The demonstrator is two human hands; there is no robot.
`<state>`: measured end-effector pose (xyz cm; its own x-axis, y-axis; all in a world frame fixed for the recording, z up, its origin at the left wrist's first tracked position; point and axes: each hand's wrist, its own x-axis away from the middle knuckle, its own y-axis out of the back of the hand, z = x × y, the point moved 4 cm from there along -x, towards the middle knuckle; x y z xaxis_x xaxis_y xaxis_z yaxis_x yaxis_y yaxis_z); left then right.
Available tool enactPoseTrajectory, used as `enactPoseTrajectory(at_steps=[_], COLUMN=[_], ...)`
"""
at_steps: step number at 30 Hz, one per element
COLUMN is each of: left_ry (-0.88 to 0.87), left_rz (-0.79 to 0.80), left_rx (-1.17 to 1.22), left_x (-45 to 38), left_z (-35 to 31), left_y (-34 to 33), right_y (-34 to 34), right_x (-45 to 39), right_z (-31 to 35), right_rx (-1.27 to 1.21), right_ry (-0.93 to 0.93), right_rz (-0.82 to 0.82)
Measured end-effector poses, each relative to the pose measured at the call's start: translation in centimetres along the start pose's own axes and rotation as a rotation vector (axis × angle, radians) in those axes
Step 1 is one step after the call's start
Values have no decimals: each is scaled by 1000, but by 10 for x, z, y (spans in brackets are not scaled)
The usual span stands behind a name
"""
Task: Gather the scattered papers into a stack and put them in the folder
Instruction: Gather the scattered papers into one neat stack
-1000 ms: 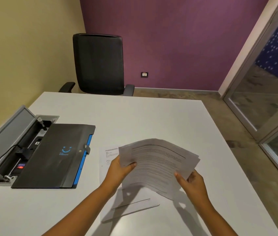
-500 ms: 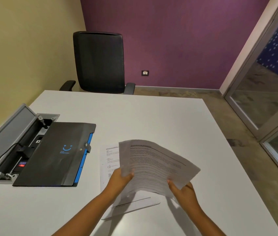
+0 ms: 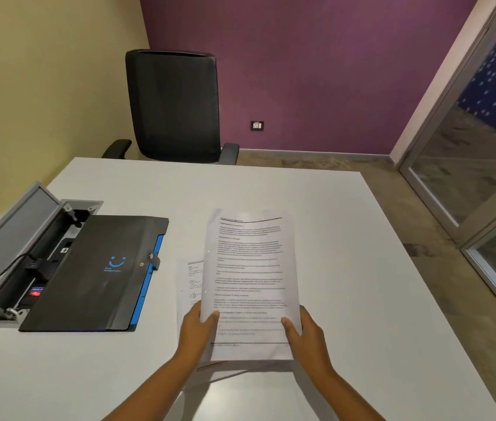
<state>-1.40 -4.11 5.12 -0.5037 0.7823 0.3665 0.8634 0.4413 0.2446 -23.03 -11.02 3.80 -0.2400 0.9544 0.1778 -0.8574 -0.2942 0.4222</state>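
Note:
A stack of printed white papers (image 3: 249,275) stands upright above the white table (image 3: 271,189), long side vertical. My left hand (image 3: 195,332) grips its lower left edge and my right hand (image 3: 307,335) grips its lower right edge. One more printed sheet (image 3: 189,278) lies flat on the table under and to the left of the stack, mostly hidden by it. The black folder (image 3: 98,275) with a blue smiley logo and blue edge lies shut on the table to the left, apart from the hands.
An open grey cable box (image 3: 6,256) with plugs and wires is set into the table under the folder's left side. A black office chair (image 3: 174,107) stands at the far edge. A glass door (image 3: 483,165) is on the right.
The stack was held tilted and fanned; both hands have turned it upright and squared it, with the sheets now aligned. The right hand moved up along the right edge.

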Motion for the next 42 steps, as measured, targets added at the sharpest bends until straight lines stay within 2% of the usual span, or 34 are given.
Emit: enactPoseTrajectory(at_steps=[6,10,12,15,18,20,23,29,34,40,42], left_ry=[156,280,372,441,482,465,389,164,33,-34,-39], left_rz=[-81,-264,-305,-166,47,98,108,287,390,482,485], left_rx=[8,-216,-161,152,307,321,271,216,180,98,99], left_x=[-4,-2,-2,-5,-5,-5,-5,-6,-9,-6,-6], left_z=[23,46,56,68,69,69,62,23,-17,-35,-35], left_y=[6,20,30,27,14,10,12,15,26,44,48], right_y=[-10,-12,-12,-17,-28,-30,-26,-16,-15,-13,-9], right_x=[-20,-25,-25,-23,-22,-20,-20,-18,-14,-20,-21], right_z=[-4,-22,-32,-41,-42,-43,-46,-28,-18,2,11], right_rx=[86,200,259,279,264,222,258,48,-390,-601,-624], right_ry=[-68,-188,-258,-334,-426,-493,-472,-469,-496,-336,-292], right_rz=[30,11,33,122,222,256,273,219,381,559,567])
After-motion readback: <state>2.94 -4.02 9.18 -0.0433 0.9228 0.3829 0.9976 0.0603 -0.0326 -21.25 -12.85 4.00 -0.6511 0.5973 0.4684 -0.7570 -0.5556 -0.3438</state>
